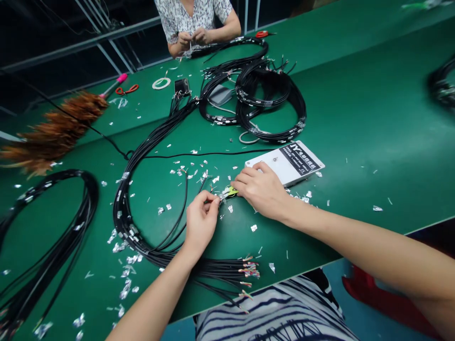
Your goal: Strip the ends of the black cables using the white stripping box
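My left hand (202, 219) is closed in a pinch on the end of a thin black cable, and the fingertips hide most of that end. Just to the right, my right hand (261, 189) has its fingers bent around a small yellow-green tool (232, 191) with a metal tip, possibly snips. The tip points left and meets the cable end at my left fingertips. Behind the right hand lies a white box (284, 163) with a black printed label. A looped bundle of black cables (122, 208) curves around my left arm, its stripped ends showing coloured wires (250, 269).
Coiled black cables (272, 137) lie farther back, another coil (88, 189) at left. Foil scraps (126, 286) litter the green table (355, 118). A feather duster (67, 128), red-handled scissors (127, 90) and a tape roll (161, 83) lie back left. A person (199, 28) works opposite.
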Demonstrator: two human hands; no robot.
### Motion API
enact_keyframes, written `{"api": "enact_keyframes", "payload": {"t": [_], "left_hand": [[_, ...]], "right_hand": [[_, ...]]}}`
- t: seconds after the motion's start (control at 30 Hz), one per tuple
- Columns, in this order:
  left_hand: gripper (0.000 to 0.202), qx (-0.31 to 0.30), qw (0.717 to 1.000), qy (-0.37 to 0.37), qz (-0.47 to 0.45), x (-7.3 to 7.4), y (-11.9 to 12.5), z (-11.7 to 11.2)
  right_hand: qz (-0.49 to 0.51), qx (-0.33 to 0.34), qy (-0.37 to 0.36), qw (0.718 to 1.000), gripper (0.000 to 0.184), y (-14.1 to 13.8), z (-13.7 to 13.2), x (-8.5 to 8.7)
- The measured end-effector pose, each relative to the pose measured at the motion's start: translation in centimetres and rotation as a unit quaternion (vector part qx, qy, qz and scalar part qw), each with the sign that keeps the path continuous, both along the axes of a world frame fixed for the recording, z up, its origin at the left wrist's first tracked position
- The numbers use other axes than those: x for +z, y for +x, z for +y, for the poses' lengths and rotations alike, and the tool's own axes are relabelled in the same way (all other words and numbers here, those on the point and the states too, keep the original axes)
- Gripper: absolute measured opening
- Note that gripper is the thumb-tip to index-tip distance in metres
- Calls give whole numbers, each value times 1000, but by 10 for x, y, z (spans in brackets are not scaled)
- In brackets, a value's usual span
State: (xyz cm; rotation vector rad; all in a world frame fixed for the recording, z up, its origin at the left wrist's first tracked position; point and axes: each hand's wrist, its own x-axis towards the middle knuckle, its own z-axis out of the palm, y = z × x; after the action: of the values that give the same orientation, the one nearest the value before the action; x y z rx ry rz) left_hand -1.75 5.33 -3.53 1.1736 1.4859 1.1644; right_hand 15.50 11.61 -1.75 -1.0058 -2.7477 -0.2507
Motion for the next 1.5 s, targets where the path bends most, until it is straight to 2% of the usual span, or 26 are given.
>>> {"api": "enact_keyframes", "payload": {"t": [0.37, 0.83, 0.93, 1.0, 1.07, 1.17, 1.3, 1.5], "left_hand": [[17, 8, 1000, -10, 18, -9, 1, 11], [19, 0, 1000, -10, 10, -8, 0, 15], [18, -1, 1000, -9, 10, -7, 0, 15], [17, -2, 1000, -9, 10, -7, 0, 14], [17, -3, 1000, -9, 8, -7, 0, 14], [17, -4, 1000, -9, 5, -7, -1, 14], [17, 0, 1000, -12, 9, -6, -1, 14], [17, 14, 1000, -12, 21, -7, -8, 13]], "right_hand": [[14, 14, 16, 1000, 23, 1, 6, -1], [-12, 1, -29, 1000, 15, -2, 3, 7], [42, 15, -33, 998, 8, 9, -1, 13], [122, 6, -17, 992, 13, 25, -7, 16], [217, -31, 6, 976, 12, 44, -18, 17], [296, -73, 22, 952, 16, 67, -36, 10], [256, -82, 29, 963, 20, 73, -50, -6], [250, -88, 82, 961, 23, 71, -46, -18]]}}
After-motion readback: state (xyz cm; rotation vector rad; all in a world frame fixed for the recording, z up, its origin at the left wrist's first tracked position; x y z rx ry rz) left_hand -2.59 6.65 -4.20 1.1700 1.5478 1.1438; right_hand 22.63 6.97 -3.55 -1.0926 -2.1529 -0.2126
